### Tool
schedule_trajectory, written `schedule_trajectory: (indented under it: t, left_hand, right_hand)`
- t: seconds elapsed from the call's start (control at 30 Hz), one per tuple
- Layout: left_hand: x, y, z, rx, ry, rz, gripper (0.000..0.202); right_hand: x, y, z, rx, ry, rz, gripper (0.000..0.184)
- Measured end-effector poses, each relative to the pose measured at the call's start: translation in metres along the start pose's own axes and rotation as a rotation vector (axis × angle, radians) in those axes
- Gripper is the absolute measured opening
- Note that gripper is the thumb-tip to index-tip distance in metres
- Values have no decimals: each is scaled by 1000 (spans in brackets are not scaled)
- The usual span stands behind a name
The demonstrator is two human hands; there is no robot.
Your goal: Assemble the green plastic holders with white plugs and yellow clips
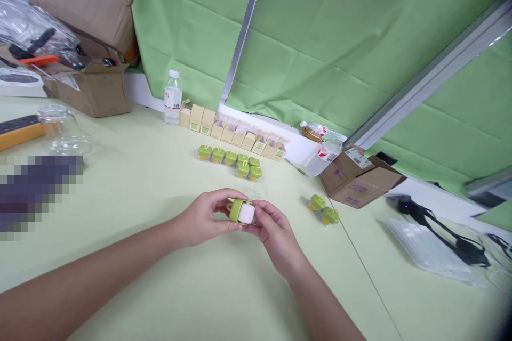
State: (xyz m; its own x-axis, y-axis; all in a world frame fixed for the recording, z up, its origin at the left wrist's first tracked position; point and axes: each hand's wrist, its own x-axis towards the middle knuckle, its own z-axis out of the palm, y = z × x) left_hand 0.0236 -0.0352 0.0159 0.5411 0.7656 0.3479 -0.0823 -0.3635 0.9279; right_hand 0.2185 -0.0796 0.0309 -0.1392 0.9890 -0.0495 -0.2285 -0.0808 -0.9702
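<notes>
Between the hands: small green-and-white case [241,212], held just above the pale green table [132,192], near the middle of the view.
Left hand: left hand [204,218] curls around the case's green end, thumb below and fingers over the top, pinching it.
Right hand: right hand [276,234] pinches the white end with thumb and fingertips; both hands touch the case at once, neither clearly nearer.
Long axis: runs roughly left to right, green end toward the left hand, white face toward the right hand and the camera.
Clear piece: something transparent [258,191] lies just behind the hands; it may be a clear lid or shell, too faint to tell.
Green row: cluster of like green cases [232,160] stands on the table farther back, well apart from the hands.
Pair: two more green cases [324,209] sit to the right, near the right hand.
Cartons: row of small beige boxes [232,130] lines the wall behind the cluster, beside a water bottle [173,97].
Right edge: open cardboard box [358,178] by the wall.
Left edge: glass jar [62,130].
</notes>
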Motion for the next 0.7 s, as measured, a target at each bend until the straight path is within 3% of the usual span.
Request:
schedule_trajectory:
  t: [0.13, 0.3, 0.47, 0.7]
  left_hand:
    - [-1, 3, 3, 248, -17, 139, 50]
    - [-5, 12, 5, 202, 1, 112, 54]
    - [-1, 11, 2, 167, 109, -15, 11]
    - [-3, 14, 3, 282, 164, 81, 14]
  right_hand:
    - [-1, 3, 6, -81, -22, -22, 35]
    - [0, 4, 7, -113, 6, -41, 40]
    - [0, 2, 1, -52, -9, -13, 44]
    - [-1, 2, 1, -284, -113, -118, 40]
